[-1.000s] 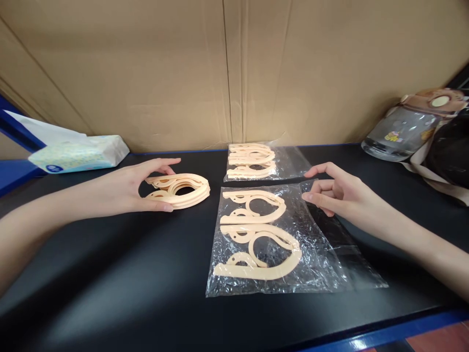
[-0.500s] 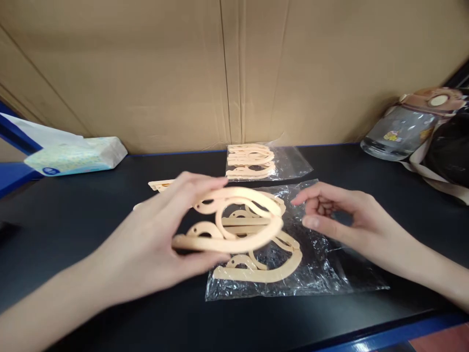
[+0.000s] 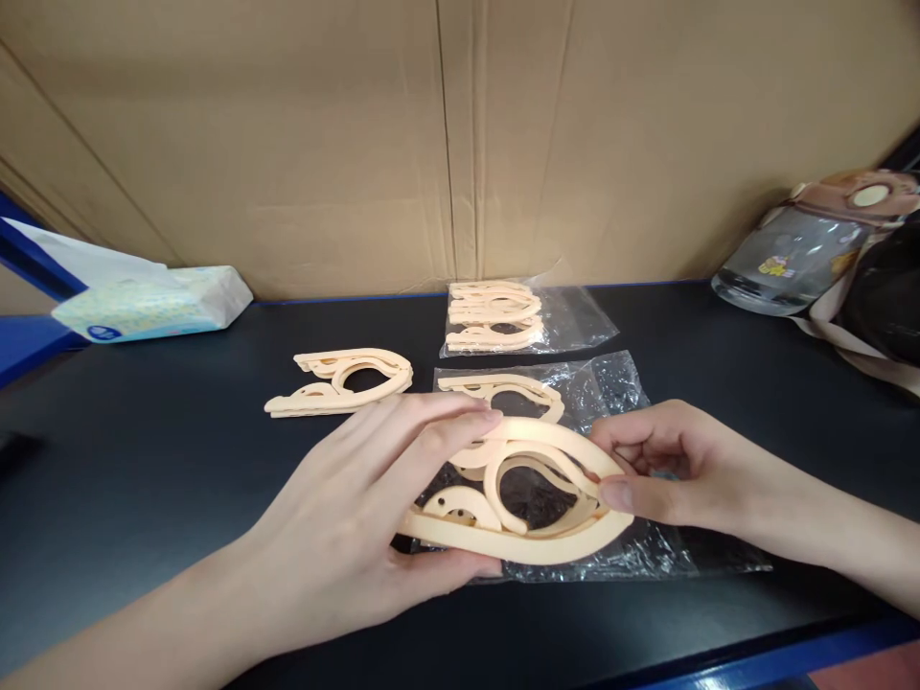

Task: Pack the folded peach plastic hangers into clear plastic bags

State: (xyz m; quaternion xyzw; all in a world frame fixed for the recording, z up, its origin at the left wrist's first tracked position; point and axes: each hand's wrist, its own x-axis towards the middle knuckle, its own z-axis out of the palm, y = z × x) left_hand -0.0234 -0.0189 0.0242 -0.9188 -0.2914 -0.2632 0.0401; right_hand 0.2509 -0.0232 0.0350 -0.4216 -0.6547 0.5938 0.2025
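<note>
A cream folding clothes hanger (image 3: 550, 548), folded up, is held above a clear plastic bag (image 3: 665, 546). My left hand (image 3: 374, 508) is wrapped round its left end, fingers over the upper arm and thumb under the lower one. At the hinged right end, my right hand (image 3: 668, 470) pinches it between thumb and fingers. More cream folded hangers (image 3: 495, 383) lie on or in the bag beneath, partly hidden by the held one. To the left, another folded hanger (image 3: 374, 393) lies loose on the black table (image 3: 144, 460).
Behind, a second clear bag (image 3: 582, 321) has several folded hangers (image 3: 495, 311) in it. A tissue pack (image 3: 158, 307) lies at the back left. At the back right are a transparent bottle (image 3: 791, 254) and a dark bag (image 3: 884, 287). Cardboard (image 3: 323, 144) stands along the table's back edge.
My left hand has moved right and slightly down with the hanger. My right hand, apart from it before, now grips its right end. The loose hanger at left is uncovered.
</note>
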